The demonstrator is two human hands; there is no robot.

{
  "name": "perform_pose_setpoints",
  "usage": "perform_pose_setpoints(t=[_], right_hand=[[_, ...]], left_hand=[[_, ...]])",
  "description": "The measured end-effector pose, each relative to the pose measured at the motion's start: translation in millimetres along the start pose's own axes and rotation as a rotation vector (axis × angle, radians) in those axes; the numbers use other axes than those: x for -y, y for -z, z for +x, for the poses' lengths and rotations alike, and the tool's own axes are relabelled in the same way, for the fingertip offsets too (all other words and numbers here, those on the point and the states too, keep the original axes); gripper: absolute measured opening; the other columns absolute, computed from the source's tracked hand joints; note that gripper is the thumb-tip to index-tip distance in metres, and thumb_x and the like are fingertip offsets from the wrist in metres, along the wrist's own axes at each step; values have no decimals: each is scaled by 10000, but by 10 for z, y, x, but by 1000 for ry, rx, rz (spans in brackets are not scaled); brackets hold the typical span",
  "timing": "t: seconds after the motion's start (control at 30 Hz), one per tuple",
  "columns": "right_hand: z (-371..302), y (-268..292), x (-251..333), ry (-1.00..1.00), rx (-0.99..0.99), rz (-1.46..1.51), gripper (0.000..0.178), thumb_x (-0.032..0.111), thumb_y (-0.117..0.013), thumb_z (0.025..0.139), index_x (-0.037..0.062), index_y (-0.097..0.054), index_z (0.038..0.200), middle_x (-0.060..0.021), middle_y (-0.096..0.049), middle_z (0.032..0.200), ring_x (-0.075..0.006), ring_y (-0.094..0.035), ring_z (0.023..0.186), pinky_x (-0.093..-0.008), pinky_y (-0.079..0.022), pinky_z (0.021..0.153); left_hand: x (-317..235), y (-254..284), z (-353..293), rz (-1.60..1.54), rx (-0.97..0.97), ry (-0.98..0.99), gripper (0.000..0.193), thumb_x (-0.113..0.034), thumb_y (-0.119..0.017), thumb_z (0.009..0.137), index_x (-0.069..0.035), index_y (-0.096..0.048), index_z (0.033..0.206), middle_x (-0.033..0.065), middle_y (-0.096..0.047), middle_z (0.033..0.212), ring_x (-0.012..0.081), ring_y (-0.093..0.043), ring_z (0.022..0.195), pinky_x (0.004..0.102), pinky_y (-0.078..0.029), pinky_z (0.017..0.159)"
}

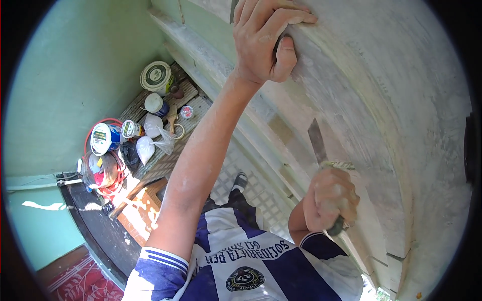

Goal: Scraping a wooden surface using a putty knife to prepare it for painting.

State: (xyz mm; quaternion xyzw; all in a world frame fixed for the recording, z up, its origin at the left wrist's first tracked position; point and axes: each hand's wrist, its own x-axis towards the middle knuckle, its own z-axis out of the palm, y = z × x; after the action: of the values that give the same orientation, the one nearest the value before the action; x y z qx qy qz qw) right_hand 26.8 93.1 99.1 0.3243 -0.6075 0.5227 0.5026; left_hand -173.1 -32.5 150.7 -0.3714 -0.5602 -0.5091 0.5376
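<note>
My right hand (332, 198) is closed round the handle of a putty knife (317, 140). Its metal blade points up and away, close to the pale, smeared plaster surface (361, 100), and the dark handle end shows below my fist. Higher up, my left hand (266, 42) is curled against the upper part of that plaster, fingertips on a raised edge. A dark piece shows between its thumb and fingers, and a thin grey edge lies beside the knuckles; what the hand grips is mostly hidden. Whitish dust coats both hands.
On a wooden bench (193, 113) at the left stand paint tubs (156, 78), filled plastic bags (145, 149), a brush (172, 118) and a tape roll (178, 131). A red hose (103, 122) coils beside them. Long pale ledges (216, 70) run between bench and plaster. Tiled floor (228, 173) lies below.
</note>
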Motion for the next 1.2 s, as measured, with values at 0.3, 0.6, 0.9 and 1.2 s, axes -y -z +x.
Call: perform_pose_setpoints(t=[0.3, 0.6, 0.9, 1.2], right_hand=[[25, -49, -99, -8, -18, -30, 328, 115, -536, 877, 82, -348, 611, -18, -394, 463, -135, -378, 371, -287, -303, 364], [-6, 1, -90, -67, -39, 21, 307, 102, -544, 855, 85, -351, 618, -24, -415, 469, -136, -377, 371, -294, -298, 368], [6, -4, -62, -76, -34, -26, 336, 132, -558, 861, 83, -353, 598, -10, -411, 462, -135, -370, 370, -288, -294, 377], [-7, -30, -79, -160, -7, 11, 355, 135, -558, 855, 69, -345, 579, -25, -414, 475, -150, -373, 387, -292, -313, 397]], left_hand=[[-18, -17, 5, -2, 5, -4, 350, -250, -460, 855, -16, -713, 917, 147, -695, 926, 332, -638, 865, 439, -459, 839], [5, 2, 20, 40, 39, -38, 359, -248, -445, 873, -7, -707, 916, 158, -691, 940, 343, -632, 877, 445, -452, 847], [-34, -15, 19, 51, 29, -26, 340, -213, -446, 854, -1, -702, 924, 160, -686, 954, 347, -627, 894, 452, -448, 860], [-32, 14, 20, 71, 42, -61, 335, -183, -442, 846, 15, -693, 945, 171, -676, 971, 357, -619, 917, 455, -449, 881]])
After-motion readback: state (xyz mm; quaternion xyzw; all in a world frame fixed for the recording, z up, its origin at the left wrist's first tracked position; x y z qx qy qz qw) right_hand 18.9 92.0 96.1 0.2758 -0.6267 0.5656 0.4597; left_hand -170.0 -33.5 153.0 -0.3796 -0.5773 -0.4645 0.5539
